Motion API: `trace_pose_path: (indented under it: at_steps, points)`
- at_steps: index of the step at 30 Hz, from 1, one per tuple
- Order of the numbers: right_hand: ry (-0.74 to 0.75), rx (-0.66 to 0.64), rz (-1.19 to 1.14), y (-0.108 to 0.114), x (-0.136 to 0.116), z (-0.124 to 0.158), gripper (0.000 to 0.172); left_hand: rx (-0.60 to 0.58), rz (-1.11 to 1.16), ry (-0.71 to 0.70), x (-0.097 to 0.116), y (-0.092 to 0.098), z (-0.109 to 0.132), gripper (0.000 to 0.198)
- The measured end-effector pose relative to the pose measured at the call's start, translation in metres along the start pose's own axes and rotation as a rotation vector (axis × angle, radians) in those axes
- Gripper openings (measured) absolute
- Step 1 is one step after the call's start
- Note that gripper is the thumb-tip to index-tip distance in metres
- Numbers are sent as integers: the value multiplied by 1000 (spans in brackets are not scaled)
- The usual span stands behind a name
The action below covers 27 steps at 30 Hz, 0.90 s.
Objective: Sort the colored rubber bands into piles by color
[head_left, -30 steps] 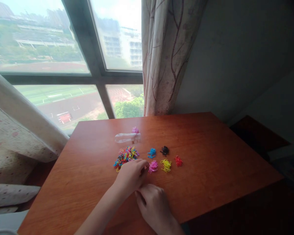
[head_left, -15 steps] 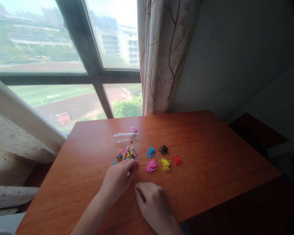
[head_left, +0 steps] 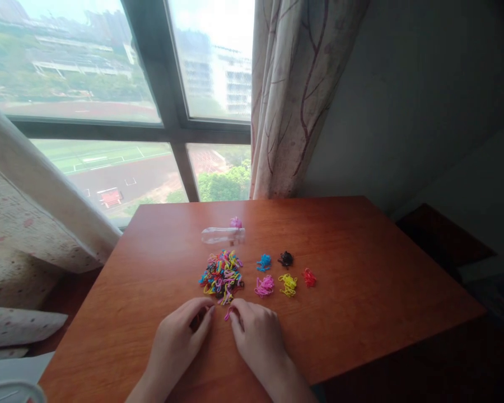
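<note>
A mixed pile of small, bright loop-shaped pieces (head_left: 222, 274), maybe rubber bands or plastic pins, lies in front of my hands. My left hand (head_left: 180, 330) is closed in a pinch just below the pile; what its fingertips hold, if anything, is hidden. Between the thumb and forefinger of my right hand (head_left: 256, 330) is a pink loop-shaped piece (head_left: 227, 315). Sorted by colour, little heaps lie to the right of the pile: blue (head_left: 264, 262), black (head_left: 285, 258), pink (head_left: 264, 286), yellow (head_left: 288, 285) and red (head_left: 309, 277).
Behind the pile, a clear plastic bag or sleeve (head_left: 222, 235) lies beside a small purple object (head_left: 236, 222). The brown wooden table (head_left: 361, 268) stands against a window with patterned curtains (head_left: 285, 112). A white object (head_left: 12, 386) shows at the lower left corner.
My left hand has drawn back from the pile toward me, uncovering it. A pink piece now shows in my right fingertips. The view has shifted slightly.
</note>
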State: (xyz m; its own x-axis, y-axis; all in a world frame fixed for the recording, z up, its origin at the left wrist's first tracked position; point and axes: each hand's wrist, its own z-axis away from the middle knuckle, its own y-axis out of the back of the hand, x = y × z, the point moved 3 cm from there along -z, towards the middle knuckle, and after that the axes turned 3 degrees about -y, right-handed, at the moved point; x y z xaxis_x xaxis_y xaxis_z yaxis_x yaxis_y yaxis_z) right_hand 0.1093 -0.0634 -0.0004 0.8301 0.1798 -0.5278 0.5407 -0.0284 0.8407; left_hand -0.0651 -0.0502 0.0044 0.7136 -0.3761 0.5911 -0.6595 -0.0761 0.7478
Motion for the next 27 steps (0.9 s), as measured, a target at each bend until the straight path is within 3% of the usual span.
trace_pose_path:
  at_steps: [8,13,20,27]
  points:
    - [-1,50,-60,-3,5,4,12,-27,-69,-52,3,-1,2,17]
    - [-43,186,-136,11,27,7,17,-40,-84,-50,2,-3,2,16]
    - [-70,320,32,31,58,0,36,-42,-108,-59,4,-3,3,17]
    - [-73,340,54,31,57,0,36,-50,-146,-60,2,-5,4,17]
